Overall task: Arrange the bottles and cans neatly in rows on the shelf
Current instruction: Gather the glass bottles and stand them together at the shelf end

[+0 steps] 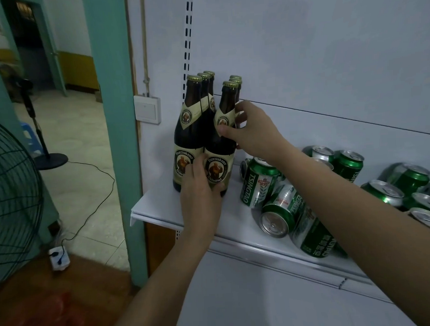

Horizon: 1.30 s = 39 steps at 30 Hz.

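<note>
Left hand (200, 188) grips front beer bottle (218, 148) low; right hand (249, 129) pinches its neck. Tsingtao cans (279, 202) lie jumbled on white shelf (161, 204).

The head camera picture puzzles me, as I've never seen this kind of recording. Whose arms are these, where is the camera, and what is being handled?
No machine here: a person wears a camera on the head, looking down at their own arms. The left hand grips the base of the front right bottle, while the right hand holds its neck. Six brown bottles stand in two rows at the left end of the white shelf. Green cans are scattered to the right, some upright, some lying down.
</note>
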{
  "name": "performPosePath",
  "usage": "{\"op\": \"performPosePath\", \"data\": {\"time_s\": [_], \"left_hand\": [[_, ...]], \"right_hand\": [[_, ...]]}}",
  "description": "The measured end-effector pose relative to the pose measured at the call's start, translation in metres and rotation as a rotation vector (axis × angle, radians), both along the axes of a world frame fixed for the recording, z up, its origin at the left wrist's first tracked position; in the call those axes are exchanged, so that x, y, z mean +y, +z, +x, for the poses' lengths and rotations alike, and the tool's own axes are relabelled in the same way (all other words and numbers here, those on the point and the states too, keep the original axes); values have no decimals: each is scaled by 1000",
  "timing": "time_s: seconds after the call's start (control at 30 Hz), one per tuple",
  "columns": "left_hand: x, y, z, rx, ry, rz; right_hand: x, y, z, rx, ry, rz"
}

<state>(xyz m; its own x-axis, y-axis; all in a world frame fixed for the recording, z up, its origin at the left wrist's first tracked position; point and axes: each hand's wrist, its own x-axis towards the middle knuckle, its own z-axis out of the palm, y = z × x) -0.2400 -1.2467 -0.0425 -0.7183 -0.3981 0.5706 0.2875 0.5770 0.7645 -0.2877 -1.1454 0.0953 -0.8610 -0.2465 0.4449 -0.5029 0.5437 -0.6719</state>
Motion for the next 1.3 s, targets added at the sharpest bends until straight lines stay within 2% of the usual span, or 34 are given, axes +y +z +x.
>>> {"op": "performPosePath", "data": {"time_s": [0.2, 0.33, 0.43, 0.57, 0.93, 1.13, 1.3], "left_hand": [[0, 0, 1, 13, -7, -15], [5, 6, 8, 99, 30, -115], [13, 28, 12, 197, -28, -173], [27, 63, 9, 161, -162, -304], [106, 138, 2, -20, -387, -569], [176, 160, 16, -58, -436, -574], [257, 165, 47, -83, -482, -550]], "right_hand": [[1, -1, 0, -12, 14, -5], [6, 1, 2, -59, 24, 13], [18, 8, 4, -24, -68, -2], [45, 23, 12, 13, -172, -30], [165, 47, 67, 21, -362, -13], [245, 50, 107, 47, -461, 132], [341, 49, 148, 59, -547, 172]]}}
